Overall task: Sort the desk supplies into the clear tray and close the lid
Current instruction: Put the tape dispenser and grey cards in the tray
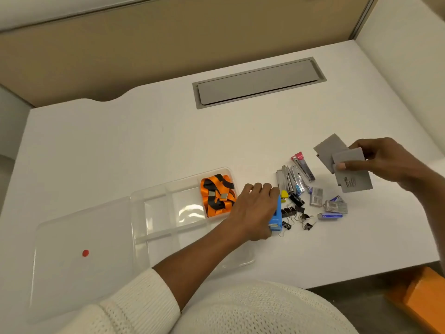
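Left hand [255, 208]: palm down, fingers curled over the blue stapler [277, 218], just right of the clear tray [156, 196]
Right hand [385, 160]: pinching grey cards [346, 162] above the desk
Stapler axis: near to far, beside the tray
Nearer hand: left
Lid [81, 256]: open, left of the tray

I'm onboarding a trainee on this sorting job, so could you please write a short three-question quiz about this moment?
1. True or false: the clear tray has its lid closed.
2. What already lies in a tray compartment?
A. binder clips
B. orange and black lanyard
C. staple boxes
3. What does each hand touch?

Key
1. False: the lid lies open to the tray's left.
2. B: the lanyard fills the far right compartment.
3. The left hand rests on the blue stapler; the right hand holds grey cards.
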Motion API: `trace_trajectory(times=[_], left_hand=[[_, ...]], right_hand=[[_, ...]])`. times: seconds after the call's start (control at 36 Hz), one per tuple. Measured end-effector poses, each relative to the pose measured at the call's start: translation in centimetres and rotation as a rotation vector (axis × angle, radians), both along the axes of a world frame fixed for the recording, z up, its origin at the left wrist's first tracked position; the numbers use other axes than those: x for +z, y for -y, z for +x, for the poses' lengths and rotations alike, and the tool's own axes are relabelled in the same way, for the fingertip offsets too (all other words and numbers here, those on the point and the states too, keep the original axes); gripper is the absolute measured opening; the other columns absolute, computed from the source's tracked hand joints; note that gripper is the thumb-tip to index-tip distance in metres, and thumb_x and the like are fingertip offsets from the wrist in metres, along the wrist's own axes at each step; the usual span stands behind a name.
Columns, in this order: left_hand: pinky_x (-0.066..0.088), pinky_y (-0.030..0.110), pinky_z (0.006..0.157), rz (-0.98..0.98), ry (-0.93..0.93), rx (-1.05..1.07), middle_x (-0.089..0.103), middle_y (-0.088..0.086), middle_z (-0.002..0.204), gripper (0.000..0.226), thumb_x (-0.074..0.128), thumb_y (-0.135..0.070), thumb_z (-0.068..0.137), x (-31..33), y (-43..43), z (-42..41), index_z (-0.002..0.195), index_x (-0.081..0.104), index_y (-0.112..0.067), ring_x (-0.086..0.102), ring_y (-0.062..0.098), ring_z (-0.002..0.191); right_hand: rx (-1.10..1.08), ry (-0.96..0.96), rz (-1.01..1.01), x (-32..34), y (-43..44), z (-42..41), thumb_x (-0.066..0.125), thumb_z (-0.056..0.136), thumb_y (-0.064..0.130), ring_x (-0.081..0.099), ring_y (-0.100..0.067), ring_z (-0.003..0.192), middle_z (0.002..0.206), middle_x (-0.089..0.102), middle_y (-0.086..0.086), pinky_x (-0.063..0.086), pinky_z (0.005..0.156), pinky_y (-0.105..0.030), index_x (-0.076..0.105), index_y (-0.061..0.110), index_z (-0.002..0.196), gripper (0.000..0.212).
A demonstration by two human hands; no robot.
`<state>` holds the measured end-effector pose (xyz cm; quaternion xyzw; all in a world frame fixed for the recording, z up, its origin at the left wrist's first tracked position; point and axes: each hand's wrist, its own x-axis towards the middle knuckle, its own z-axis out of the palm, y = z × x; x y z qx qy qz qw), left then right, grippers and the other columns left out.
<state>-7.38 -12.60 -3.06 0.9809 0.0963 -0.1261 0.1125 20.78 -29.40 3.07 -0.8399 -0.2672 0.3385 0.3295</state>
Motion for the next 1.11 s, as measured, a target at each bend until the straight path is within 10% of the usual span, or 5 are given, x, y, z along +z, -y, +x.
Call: trace_trajectory(times=[0.44,0.72,0.92,1.11], left_hand=[[0.039,0.040,0.102,-0.124,0.180,0.562,0.057,0.000,0.132,0.091,0.087,-0.039,0.063,7.1,-9.1,-12.2,0.142,0.045,-0.019,0.052,0.026,0.116],[0.049,0.042,0.092,-0.116,-0.030,0.610,0.054,0.002,0.109,0.084,0.092,-0.036,0.057,4.8,-12.2,-13.7,0.127,0.047,-0.018,0.045,0.023,0.100],[0.046,0.039,0.097,-0.062,-0.005,0.515,0.058,0.005,0.128,0.093,0.093,-0.051,0.062,2.8,-12.4,-13.4,0.136,0.046,-0.019,0.049,0.025,0.117],[0.048,0.036,0.094,-0.099,-0.037,0.452,0.056,0.003,0.132,0.092,0.092,-0.050,0.065,1.8,-13.1,-13.5,0.138,0.046,-0.020,0.047,0.023,0.118]], right_hand=[[-0.170,-0.390,0.159,-0.2,-5.8,-20.9,0.084,0.085,0.032,0.081,-0.015,0.080,0.090,0.083,-0.001,0.057,0.055,-0.020,0.074,0.009,0.104,0.031],[0.125,0.261,-0.369,-3.9,-8.4,-29.6,0.067,0.086,0.069,0.074,-0.022,0.087,0.100,0.077,0.000,0.060,0.068,-0.034,0.072,0.021,0.103,0.051],[0.122,0.424,-0.394,-5.2,-9.2,-31.4,0.065,0.091,0.066,0.073,-0.024,0.088,0.105,0.076,-0.003,0.030,0.050,-0.024,0.067,0.020,0.115,0.052],[0.197,0.468,-0.378,-5.8,-10.4,-32.5,0.063,0.094,0.063,0.076,-0.026,0.088,0.106,0.077,-0.004,0.049,0.061,-0.028,0.055,0.021,0.132,0.058]])
